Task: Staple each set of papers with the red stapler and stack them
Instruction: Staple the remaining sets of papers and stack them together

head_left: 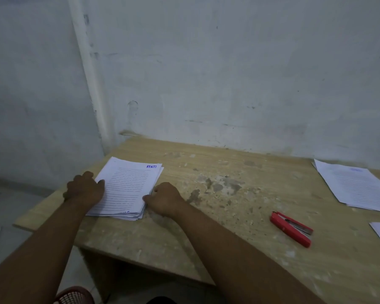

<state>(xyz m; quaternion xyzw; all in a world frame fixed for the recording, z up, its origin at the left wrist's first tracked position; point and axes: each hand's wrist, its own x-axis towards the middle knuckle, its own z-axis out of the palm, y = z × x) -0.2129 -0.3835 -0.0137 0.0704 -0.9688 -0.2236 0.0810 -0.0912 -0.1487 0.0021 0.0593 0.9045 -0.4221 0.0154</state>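
Head view: stack of papers (127, 187) held for squaring.
Left hand (85, 189) and right hand (164, 198), fingers curled, gripped opposite edges, likely to align sheets.

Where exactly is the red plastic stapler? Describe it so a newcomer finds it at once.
Start at the worn light wooden table against the white wall. On its right half, between the lined paper stack at the left and the loose white printed sheets at the right edge, lies the red stapler. It is the only red, non-paper thing on the tabletop, its metal strip showing.
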